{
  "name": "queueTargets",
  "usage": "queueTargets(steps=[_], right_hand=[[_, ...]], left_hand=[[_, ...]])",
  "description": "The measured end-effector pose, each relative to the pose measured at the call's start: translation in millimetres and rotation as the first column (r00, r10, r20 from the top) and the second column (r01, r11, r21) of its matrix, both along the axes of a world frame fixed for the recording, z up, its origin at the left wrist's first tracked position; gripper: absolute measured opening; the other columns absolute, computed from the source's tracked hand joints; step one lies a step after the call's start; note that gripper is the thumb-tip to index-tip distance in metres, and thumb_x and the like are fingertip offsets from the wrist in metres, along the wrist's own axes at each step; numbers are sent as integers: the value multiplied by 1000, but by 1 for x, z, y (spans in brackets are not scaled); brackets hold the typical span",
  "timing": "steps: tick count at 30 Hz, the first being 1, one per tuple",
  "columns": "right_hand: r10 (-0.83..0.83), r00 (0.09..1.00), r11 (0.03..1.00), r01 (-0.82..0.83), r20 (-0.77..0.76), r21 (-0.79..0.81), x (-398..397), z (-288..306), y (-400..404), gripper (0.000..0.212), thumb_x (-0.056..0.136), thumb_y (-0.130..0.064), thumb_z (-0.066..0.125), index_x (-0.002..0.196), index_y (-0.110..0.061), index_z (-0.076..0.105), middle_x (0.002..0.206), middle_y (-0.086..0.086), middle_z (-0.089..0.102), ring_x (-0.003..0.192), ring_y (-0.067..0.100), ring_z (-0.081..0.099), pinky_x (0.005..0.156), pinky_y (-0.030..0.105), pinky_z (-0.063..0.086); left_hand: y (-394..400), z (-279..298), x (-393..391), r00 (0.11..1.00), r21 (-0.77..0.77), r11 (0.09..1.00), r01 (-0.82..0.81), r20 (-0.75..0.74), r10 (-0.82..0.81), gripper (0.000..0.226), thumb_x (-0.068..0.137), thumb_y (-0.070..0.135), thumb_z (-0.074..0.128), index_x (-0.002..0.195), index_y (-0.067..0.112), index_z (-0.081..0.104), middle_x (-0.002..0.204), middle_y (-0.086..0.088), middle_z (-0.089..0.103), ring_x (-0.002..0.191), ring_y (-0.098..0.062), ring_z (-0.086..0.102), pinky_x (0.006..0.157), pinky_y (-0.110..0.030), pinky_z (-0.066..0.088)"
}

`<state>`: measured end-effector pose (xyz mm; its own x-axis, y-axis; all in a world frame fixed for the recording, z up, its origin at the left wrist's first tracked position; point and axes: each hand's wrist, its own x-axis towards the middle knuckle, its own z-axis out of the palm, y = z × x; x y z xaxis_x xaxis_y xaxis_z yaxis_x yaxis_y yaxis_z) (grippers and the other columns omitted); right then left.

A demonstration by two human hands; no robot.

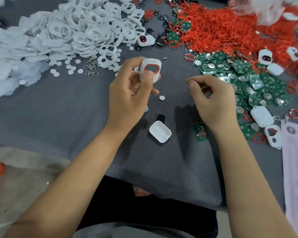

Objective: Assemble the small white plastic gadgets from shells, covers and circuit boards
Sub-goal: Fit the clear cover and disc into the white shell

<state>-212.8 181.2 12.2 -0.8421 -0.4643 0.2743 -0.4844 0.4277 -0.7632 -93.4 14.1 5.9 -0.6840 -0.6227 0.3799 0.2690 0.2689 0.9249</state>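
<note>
The white cover [150, 70], fitted with a red ring around its window, is held above the grey table [58, 117] by the left hand [129, 93], thumb pressed on its lower face and fingers curled behind it. The right hand [212, 98] is level with it and well apart to the right, fingers curled inward with thumb meeting forefinger as if pinching a small part; whether anything is actually held cannot be determined. Below and between the hands lie a white back shell [160, 131], hollow side up, a black rubber pad [160, 118] just above it, a small white disc [161, 98] near the left fingertips, and one circuit board [200, 132] with a coin cell under the right wrist. Further out, a heap of white covers [72, 31] lies beyond the left hand; red rings [230, 30] and more green boards [248, 79] lie beyond and right of the right hand. Risks: the thumb pressure may unseat the red ring; a small pinched part may drop into the loose stock; the pad or board may be fitted misaligned, preventing the shell from closing.
</note>
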Motion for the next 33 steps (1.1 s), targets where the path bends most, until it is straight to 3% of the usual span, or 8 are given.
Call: queueTargets(steps=[5, 9, 13, 20, 24, 26, 28, 33], right_hand=[[123, 990, 980, -112, -64, 163, 4, 0, -1, 13, 98, -23, 67, 103, -25, 78, 92, -7, 72, 78, 15, 61, 75, 41, 54], [297, 955, 941, -293, 2, 170, 4, 5, 1, 14, 92, -20, 72, 101, -28, 80, 91, -9, 68, 77, 16, 60, 75, 42, 52], [507, 852, 805, -522, 130, 283, 10, 6, 1, 25, 90, -24, 79, 112, -35, 78, 107, -6, 64, 104, 21, 60, 97, 46, 47], [571, 810, 741, -579, 134, 340, 13, 7, -3, 21, 88, -31, 82, 107, -34, 78, 109, -6, 60, 109, 18, 55, 101, 41, 44], [482, 860, 850, -506, 170, 148, 8, 4, 1, 12, 89, -22, 81, 94, -21, 70, 84, -16, 66, 78, -1, 59, 72, 15, 42], [408, 887, 913, -394, 217, -103, 8, 5, 0, 10, 92, -15, 77, 95, -16, 68, 79, -8, 68, 69, 3, 57, 69, 17, 42], [379, 893, 891, -280, 243, -358, 10, 10, -1, 8, 96, -14, 72, 96, -16, 63, 79, 0, 67, 70, 13, 59, 66, 27, 44], [373, 865, 815, -131, 337, -565, 15, 15, -3, 7, 108, -18, 54, 102, -17, 50, 79, -2, 68, 61, 18, 56, 49, 26, 41]], left_hand=[[3, -2, 6, 999, -27, 999, 36, 39, -35, 10, 107, 18, 57, 116, 19, 62, 92, 3, 79, 66, -13, 76, 60, -16, 50], [9, -1, 9, 998, -44, 997, 57, 28, -56, 12, 109, 16, 54, 119, 19, 58, 97, -2, 77, 75, -5, 75, 60, -11, 50], [8, -2, 10, 996, -41, 997, 73, 60, -70, 23, 109, 21, 53, 131, 18, 55, 95, 12, 76, 81, -16, 77, 61, -21, 53], [7, -8, 8, 992, -78, 990, 117, 54, -113, 33, 106, 24, 60, 135, 28, 46, 100, 0, 77, 65, -16, 73, 61, -19, 52], [6, -11, 7, 994, -71, 992, 101, 45, -98, 38, 105, 25, 60, 139, 28, 42, 103, 1, 75, 71, -17, 74, 67, -23, 54], [6, -13, 7, 997, -67, 995, 69, 30, -67, 40, 106, 24, 58, 142, 23, 42, 106, -4, 71, 71, -16, 72, 68, -25, 54], [4, -12, 6, 998, -63, 997, 49, 35, -47, 39, 105, 24, 57, 141, 24, 43, 107, -9, 67, 67, -17, 69, 67, -26, 54], [6, -11, 8, 996, -56, 996, 70, 63, -67, 36, 104, 23, 56, 138, 26, 44, 105, -9, 66, 66, -11, 66, 61, -23, 53]])
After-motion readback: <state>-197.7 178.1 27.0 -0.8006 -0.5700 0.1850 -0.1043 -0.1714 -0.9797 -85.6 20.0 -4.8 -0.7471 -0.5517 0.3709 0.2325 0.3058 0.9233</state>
